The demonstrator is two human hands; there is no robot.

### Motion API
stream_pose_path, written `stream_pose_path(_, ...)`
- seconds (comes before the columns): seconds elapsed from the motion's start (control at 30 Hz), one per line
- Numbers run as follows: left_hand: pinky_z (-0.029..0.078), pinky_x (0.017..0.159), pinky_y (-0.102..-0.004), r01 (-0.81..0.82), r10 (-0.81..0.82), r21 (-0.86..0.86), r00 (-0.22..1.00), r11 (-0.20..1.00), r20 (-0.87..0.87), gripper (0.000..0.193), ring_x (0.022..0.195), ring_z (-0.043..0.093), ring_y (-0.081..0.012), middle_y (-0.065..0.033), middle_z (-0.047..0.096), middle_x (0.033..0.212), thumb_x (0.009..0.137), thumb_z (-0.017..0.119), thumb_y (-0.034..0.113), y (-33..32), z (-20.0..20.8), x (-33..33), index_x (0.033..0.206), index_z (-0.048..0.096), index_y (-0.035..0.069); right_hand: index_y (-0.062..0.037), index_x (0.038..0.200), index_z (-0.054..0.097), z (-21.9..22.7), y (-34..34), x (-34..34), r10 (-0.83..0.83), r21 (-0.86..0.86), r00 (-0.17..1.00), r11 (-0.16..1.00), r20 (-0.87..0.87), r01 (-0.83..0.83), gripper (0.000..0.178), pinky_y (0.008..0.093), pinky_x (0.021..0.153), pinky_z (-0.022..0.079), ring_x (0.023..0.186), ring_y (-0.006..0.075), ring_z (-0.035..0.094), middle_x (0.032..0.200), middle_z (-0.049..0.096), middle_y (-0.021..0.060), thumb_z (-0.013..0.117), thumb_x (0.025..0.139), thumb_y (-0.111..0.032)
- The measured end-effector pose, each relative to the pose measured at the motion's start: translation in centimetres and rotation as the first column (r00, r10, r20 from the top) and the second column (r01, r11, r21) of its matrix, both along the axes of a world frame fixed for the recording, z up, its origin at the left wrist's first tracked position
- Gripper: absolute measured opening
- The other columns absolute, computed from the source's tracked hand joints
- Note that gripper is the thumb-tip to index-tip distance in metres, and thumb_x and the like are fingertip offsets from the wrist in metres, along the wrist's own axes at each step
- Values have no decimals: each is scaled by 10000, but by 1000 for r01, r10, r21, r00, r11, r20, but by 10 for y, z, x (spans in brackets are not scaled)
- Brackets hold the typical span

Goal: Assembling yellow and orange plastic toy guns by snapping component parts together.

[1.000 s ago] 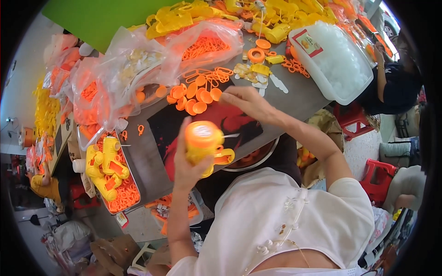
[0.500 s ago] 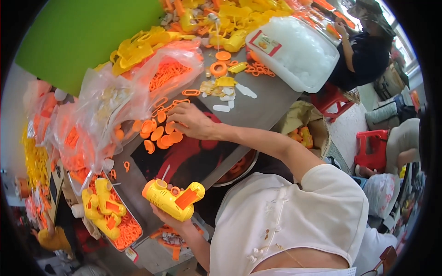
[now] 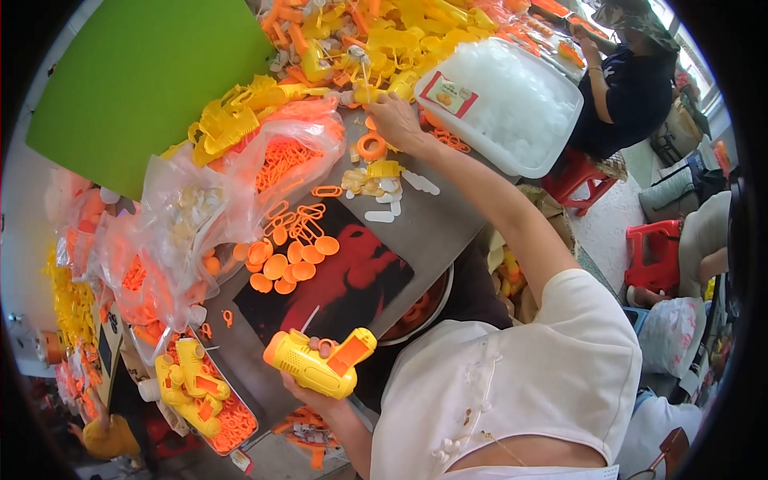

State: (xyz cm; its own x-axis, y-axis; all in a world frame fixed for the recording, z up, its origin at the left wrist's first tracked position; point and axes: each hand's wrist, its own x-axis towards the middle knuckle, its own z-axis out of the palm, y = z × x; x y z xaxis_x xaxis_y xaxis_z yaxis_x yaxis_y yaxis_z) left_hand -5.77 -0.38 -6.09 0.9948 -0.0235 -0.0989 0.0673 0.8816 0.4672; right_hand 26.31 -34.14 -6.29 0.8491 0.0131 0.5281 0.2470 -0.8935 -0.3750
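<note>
My left hand (image 3: 298, 390) is wrapped around a yellow plastic toy body (image 3: 320, 366) with an orange end and a raised orange-and-yellow flap. A thin white stick (image 3: 310, 320) pokes up beside it. My right hand (image 3: 394, 124) is stretched to the far side of the table, fingers bent down at a yellow part (image 3: 368, 94) below another thin upright stick; whatever its fingertips grip is hidden. Close by the hand lie an orange ring (image 3: 371, 147) and a yellow piece (image 3: 385, 169) among white slips. Orange discs (image 3: 298, 260) and orange clips (image 3: 308, 218) cluster on the dark mat (image 3: 364, 280).
Plastic bags (image 3: 196, 200) of orange parts line the left. A tray (image 3: 254, 424) with yellow bodies (image 3: 190, 386) stands at the near left. A white tub (image 3: 522, 164) is at the far right, beside a seated person (image 3: 636, 88). Yellow parts (image 3: 400, 40) are heaped at the back.
My right hand has left the orange discs and moved to the far side, by the yellow parts. My left hand has shifted slightly right and nearer, still holding the toy body.
</note>
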Motion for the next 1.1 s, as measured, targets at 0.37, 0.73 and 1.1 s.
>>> stream_pose_path(0.37, 404, 947, -461, -90, 94, 90, 995, 992, -40, 691, 915, 552, -251, -115, 560, 1036, 855, 566, 562, -12, 7, -3, 1376, 407, 137, -98, 1116, 667, -7, 27, 83, -344, -656, 927, 736, -150, 167, 338, 402, 844, 397, 1041, 239, 561, 1100, 604, 81, 670, 783, -153)
stream_pose_path(0.73, 405, 1013, -448, -124, 127, 396, 992, 910, 19, 629, 1093, 546, -270, -109, 556, 1196, 921, 547, 473, -17, 19, 46, 1392, 388, 88, -21, 1076, 508, 31, 56, -36, 308, 652, 935, 675, 177, -346, 173, 296, 778, 494, 895, 147, 588, 986, 632, 75, 553, 957, -138)
stream_pose_path(1.1, 386, 1010, -358, -358, 328, 595, 931, 720, 163, 523, 1208, 466, -185, -69, 419, 1356, 1019, 466, 321, -49, 29, 73, 1454, 232, 148, -20, 1163, 430, 64, 134, -218, 954, 990, 270, -108, 129, -91, 220, 213, 564, 457, 690, 97, 567, 991, 651, 132, 457, 1022, -187)
